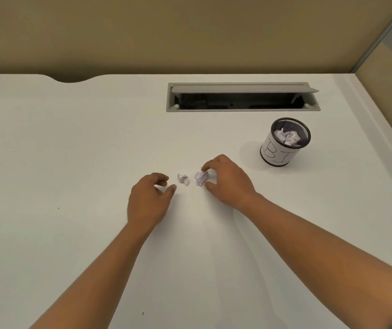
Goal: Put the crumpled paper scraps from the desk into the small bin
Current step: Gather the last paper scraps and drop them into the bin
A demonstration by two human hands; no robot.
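Two crumpled white paper scraps lie near the middle of the white desk [71, 162]. My right hand [228, 181] has its thumb and fingers closed around the larger scrap [201, 178], which still rests on the desk. The smaller scrap [183, 179] lies free just to its left. My left hand [150, 200] sits beside that smaller scrap with curled, parted fingers, not touching it and holding nothing. The small black mesh bin [283, 150], wrapped in a white label with handwriting, stands to the right and farther back, with crumpled paper [289, 137] inside.
A grey cable hatch [242, 97] with its lid propped up is set into the desk behind the bin. A tan partition wall [190, 32] runs along the back edge. The desk's right edge passes close to the bin.
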